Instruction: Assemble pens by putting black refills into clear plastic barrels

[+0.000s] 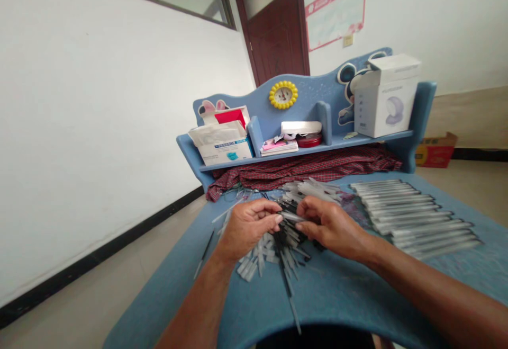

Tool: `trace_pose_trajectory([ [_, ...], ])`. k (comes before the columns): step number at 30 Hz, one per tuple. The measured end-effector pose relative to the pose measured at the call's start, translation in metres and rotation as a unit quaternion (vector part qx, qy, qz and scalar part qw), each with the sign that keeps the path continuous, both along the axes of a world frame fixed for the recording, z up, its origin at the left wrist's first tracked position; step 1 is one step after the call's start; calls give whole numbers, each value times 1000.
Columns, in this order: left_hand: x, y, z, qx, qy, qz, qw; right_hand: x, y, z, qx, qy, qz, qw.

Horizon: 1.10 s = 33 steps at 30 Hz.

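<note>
My left hand (248, 227) and my right hand (327, 224) meet over the middle of a blue desk (337, 291). Between their pinched fingertips they hold a clear pen barrel (290, 216), lying level. Both hands have curled fingers. Under and in front of them lies a loose pile of black refills and small clear pen parts (278, 253). To the right, a neat row of finished grey pens (413, 211) lies side by side. More clear barrels (313, 187) are heaped behind the hands.
A blue shelf (305, 150) at the desk's back carries a white box (387, 100), a yellow clock (283, 95), a mask box (226, 148) and papers. Red checked cloth (309, 169) lies below it. A cardboard box (435, 150) sits on the floor right; a dark door (278, 31) stands behind.
</note>
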<state>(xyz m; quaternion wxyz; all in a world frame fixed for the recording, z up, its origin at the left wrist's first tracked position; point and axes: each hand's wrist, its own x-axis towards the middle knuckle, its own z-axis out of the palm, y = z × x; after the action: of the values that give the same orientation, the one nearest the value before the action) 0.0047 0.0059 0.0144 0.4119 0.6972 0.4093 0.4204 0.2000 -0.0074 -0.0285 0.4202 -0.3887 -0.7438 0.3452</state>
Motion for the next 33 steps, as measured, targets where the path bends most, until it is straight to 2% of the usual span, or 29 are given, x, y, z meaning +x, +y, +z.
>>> trace_pose_trajectory([
  [5, 0, 1, 0, 0, -2, -1, 1000, 1, 2, 0, 8, -30, 16, 999],
  [11, 0, 0, -1, 2, 2, -13, 1000, 0, 3, -1, 4, -12, 9, 1000],
  [15, 1, -1, -1, 7, 7, -13, 1000, 2, 2, 2, -14, -45, 24, 999],
  [18, 1, -1, -1, 8, 11, -17, 1000, 3, 1, 3, -31, -33, 38, 998],
  [22, 1, -2, -1, 11, 12, -30, 999, 4, 3, 3, -99, 10, 86, 991],
  [27, 0, -3, -2, 15, 9, -61, 998, 5, 4, 4, -212, 65, 140, 965],
  [33, 1, -3, -2, 26, 18, -66, 997, 10, 6, 6, -270, 100, 171, 942],
])
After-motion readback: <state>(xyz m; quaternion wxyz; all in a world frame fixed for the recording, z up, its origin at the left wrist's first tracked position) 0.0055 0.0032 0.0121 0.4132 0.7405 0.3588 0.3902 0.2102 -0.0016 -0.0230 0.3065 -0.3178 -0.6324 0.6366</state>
